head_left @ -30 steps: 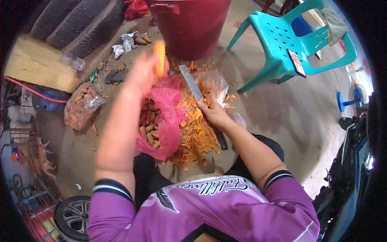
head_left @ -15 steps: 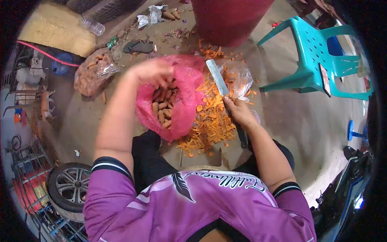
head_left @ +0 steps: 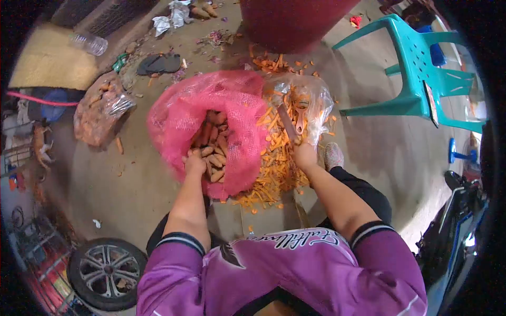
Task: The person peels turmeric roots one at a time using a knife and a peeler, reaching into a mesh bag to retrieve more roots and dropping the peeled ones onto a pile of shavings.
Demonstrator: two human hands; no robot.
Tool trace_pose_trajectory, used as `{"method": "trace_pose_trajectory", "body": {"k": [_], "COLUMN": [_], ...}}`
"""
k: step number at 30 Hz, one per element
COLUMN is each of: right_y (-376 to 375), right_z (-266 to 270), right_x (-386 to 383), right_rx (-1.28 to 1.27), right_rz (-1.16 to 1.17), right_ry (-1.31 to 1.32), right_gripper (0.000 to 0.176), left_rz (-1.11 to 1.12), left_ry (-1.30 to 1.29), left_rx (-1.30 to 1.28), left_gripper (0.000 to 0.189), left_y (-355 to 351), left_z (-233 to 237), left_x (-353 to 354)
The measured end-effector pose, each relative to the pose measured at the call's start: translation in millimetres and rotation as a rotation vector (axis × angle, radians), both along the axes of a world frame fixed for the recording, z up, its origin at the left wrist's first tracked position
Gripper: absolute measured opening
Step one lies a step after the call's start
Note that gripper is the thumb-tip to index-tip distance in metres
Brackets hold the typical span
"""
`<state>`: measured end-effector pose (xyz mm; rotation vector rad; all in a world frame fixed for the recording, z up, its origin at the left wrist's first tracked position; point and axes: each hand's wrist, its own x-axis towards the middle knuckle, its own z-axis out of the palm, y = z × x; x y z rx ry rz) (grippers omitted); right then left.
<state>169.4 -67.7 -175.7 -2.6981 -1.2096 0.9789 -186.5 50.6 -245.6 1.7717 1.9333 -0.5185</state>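
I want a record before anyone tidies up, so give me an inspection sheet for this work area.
Surface: floor, strewn with orange strips.
Job's things: pink mesh bag, open, holding brown roots; peeler beside the knife.
Clutter: dark slipper, plastic bottle.
Hands: left hand at the mesh bag's opening, grip unclear; right hand holding the knife.
Cables: pink cord or hose, far left.
Surroundings: teal chair, dark red tub, loose wheel, motorbike.

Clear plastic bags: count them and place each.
2: a full bag left of the pink mesh sack, a crumpled bag right of it, among orange strips. Others may be hidden.
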Motion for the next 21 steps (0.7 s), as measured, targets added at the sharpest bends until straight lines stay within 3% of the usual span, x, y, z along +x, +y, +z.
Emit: {"method": "trace_pose_trajectory", "body": {"k": [2, 3, 5, 6, 9, 10, 11, 12, 15, 18, 19, 21], "right_y": [11, 21, 22, 26, 38, 39, 34, 33, 39, 45, 44, 47], "right_z": [-12, -1, -31, -43, -65, -73, -108, -104, -96, -59, -56, -52], "right_x": [-11, -14, 0, 12, 40, 48, 59, 60, 56, 46, 46, 55], "right_rx": [0.068, 0.002, 0.255, 0.227, 0.116, 0.069, 0.014, 0.005, -0.014, 0.024, 0.068, 0.161], "right_rz": [0.108, 0.173, 0.128, 0.020, -0.207, -0.268, -0.144, -0.167, -0.165, -0.235, -0.239, -0.243], "right_ry": [-0.030, -0.019, -0.102, -0.119, -0.061, -0.024, -0.096, -0.078, -0.027, -0.021, -0.014, -0.005], "right_gripper": [0.043, 0.042, 0.044, 0.047, 0.050, 0.050, 0.041, 0.042, 0.044, 0.039, 0.036, 0.030], "left_rz": [-0.024, -0.289, -0.327, -0.343, 0.090, 0.058, 0.026, -0.007, -0.240, -0.440, -0.349, -0.294], "left_ry": [0.029, 0.099, 0.048, 0.022, -0.087, -0.137, -0.187, -0.236, -0.099, 0.067, 0.041, -0.039], "left_rx": [-0.066, -0.039, 0.002, 0.027, 0.043, 0.041, 0.034, 0.027, -0.037, -0.334, -0.211, -0.362], "left_gripper": [0.044, 0.038, 0.035, 0.033, 0.031, 0.032, 0.033, 0.033, 0.030, 0.028, 0.037, 0.041], "left_y": [8, 12, 10, 10, 12, 14, 14, 13, 16, 37, 38, 49], "left_z": [58, 24, 7, 2, 27, 28, 27, 29, 79, 164, 158, 203], "left_x": [28, 12, 0, 0, 22, 23, 23, 25, 58, 98, 90, 102]}}
